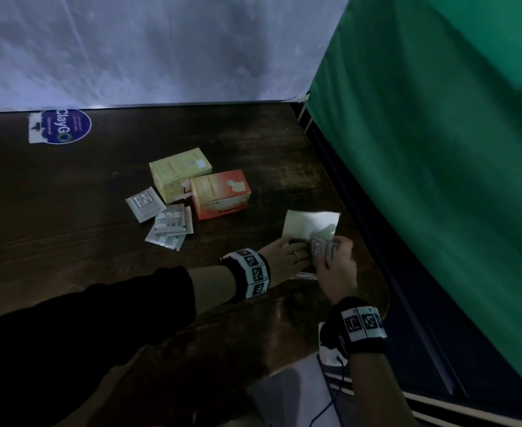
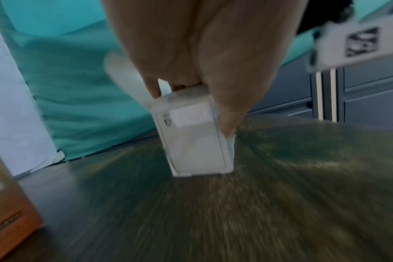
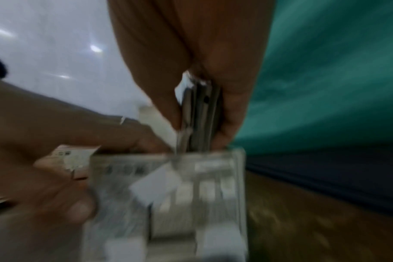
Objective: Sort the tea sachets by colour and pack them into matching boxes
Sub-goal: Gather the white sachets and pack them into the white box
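Sachets being packed into a pale box near the right edge of the bench. The left hand [image 1: 287, 254] gripped the white box [image 2: 195, 140], fingers [image 2: 154, 88] curled over its top rim and thumb down its side, steadying it upright on the dark wooden bench [image 1: 69, 211]. The right hand [image 1: 335, 260] pinched a small stack of grey sachets [image 3: 198, 113] between thumb and fingers [image 3: 231, 124], their lower edges at the box mouth; the wrist views were blurred, so how far the stack had entered could not be told. The box's open flap [image 1: 312, 224] stood up behind both hands.

Toward the middle of the bench a yellow box [image 1: 179, 174] and an orange box [image 1: 219, 194] stood touching, corner to side. Just beside them, on the side toward the left edge, loose grey sachets [image 1: 161, 218] lay in an overlapping pile, not yet packed. A round blue sticker [image 1: 64, 126] marked the far left corner.

Risks, as a judgement: the stack was held edge-on by a narrow pinch, so an outer sachet could catch on the box rim, buckle, and fan out or slip free. The box looked light; a downward push off its centre might tip or slide it toward the nearby right edge if the left hand loosened. Dim light also made greys hard to tell apart, so a mis-sorted colour could go unnoticed.
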Demonstrator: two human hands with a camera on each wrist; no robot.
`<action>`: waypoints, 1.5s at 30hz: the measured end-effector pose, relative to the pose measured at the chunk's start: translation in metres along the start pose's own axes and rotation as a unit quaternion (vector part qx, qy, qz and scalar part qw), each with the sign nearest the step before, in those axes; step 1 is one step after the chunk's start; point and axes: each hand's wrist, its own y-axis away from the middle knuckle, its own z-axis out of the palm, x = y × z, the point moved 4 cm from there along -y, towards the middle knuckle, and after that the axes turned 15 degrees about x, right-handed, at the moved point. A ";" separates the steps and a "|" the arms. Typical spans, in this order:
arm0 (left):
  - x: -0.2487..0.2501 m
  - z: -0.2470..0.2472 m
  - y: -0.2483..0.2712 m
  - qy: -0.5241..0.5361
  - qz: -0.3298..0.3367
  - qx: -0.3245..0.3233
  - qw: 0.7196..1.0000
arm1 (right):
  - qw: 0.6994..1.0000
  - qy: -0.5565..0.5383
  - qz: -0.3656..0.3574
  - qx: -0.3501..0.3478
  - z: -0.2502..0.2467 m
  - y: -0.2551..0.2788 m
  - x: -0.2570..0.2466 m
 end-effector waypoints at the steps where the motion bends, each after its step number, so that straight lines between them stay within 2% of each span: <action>1: 0.000 0.002 0.000 0.000 0.002 0.005 1.000 | 0.999 0.031 -0.005 -0.021 0.003 -0.004 -0.004; 3: -0.001 0.001 0.001 0.013 -0.005 0.015 1.000 | 0.995 0.075 0.002 -0.065 0.006 -0.012 -0.008; 5: -0.005 -0.003 0.001 0.088 -0.050 0.040 0.994 | 0.993 0.073 0.015 -0.096 0.006 -0.020 -0.009; 8: -0.015 -0.014 -0.001 0.266 -0.174 0.095 0.943 | 0.992 0.048 0.028 -0.109 0.003 -0.025 -0.006; 10: -0.020 -0.021 -0.005 0.285 -0.197 0.124 0.930 | 0.992 0.051 0.034 -0.114 0.003 -0.025 -0.003; 15: -0.027 -0.027 -0.022 0.150 -0.166 0.136 0.965 | 0.990 0.063 0.037 -0.123 0.006 -0.025 0.002; 20: -0.038 -0.027 -0.031 0.208 -0.170 0.112 0.957 | 0.991 0.042 0.050 -0.119 0.004 -0.031 0.009; 24: -0.039 -0.040 -0.029 0.151 -0.087 0.114 0.978 | 0.985 0.052 0.066 -0.148 0.004 -0.032 0.010; 27: -0.035 -0.049 -0.025 0.102 0.014 0.181 0.978 | 0.978 0.083 0.072 -0.176 0.007 -0.030 0.008; 30: -0.030 -0.053 -0.025 0.047 0.062 0.237 0.968 | 0.976 0.112 0.049 -0.183 0.010 -0.029 0.001; 32: -0.027 -0.049 -0.027 0.040 0.093 0.215 0.971 | 0.973 0.128 0.030 -0.190 0.010 -0.027 -0.005; 35: -0.024 -0.032 -0.027 0.095 0.129 0.162 0.974 | 0.968 0.148 0.060 -0.193 0.005 -0.026 -0.008; 36: -0.024 -0.030 -0.025 0.147 0.111 0.150 0.971 | 0.969 0.151 0.073 -0.184 0.003 -0.026 -0.006; 39: -0.029 -0.027 -0.019 0.249 -0.015 0.110 0.962 | 0.978 0.148 0.082 -0.119 -0.001 -0.027 0.004; 41: -0.026 -0.023 -0.014 0.213 -0.044 0.085 0.972 | 0.984 0.148 0.051 -0.086 0.002 -0.023 0.007; 45: -0.016 0.005 -0.001 0.110 -0.051 0.009 0.993 | 0.982 0.164 -0.017 -0.093 0.022 -0.010 0.007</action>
